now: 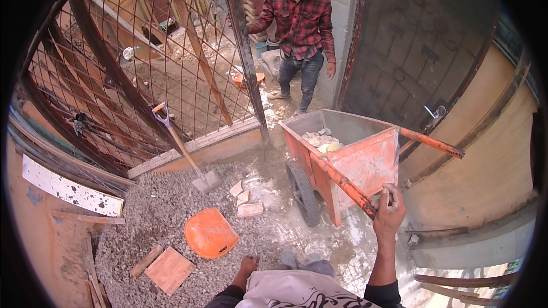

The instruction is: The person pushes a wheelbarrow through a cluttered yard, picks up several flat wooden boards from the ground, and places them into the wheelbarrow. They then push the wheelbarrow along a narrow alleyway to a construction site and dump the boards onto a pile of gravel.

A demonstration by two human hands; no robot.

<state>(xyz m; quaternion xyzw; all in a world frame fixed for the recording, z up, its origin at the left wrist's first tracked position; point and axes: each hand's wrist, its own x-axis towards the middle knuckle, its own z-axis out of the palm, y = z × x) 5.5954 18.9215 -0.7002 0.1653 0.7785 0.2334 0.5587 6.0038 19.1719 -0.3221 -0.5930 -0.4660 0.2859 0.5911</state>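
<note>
An orange wheelbarrow [365, 166] with a grey inside stands in front of me to the right, with pale rubble [323, 140] in its tray. My right hand [390, 206] is beside the end of its near handle [345, 187]. The fingers are curled in, and the handle's end shows beside the hand, not inside it. Low in the middle, my left hand [249, 263] hangs close to my body over the gravel, its fingers curled and nothing visible in them. To its upper left, an orange curved plastic piece [211, 232] lies on the gravel.
A shovel [181, 149] leans against the low sill of a metal lattice gate [245, 45]. Broken bricks [249, 210] and a square board [170, 270] lie on the gravel [137, 228]. Another person [301, 28] stands beyond the wheelbarrow by the gate. A dark metal door [416, 45] is at right.
</note>
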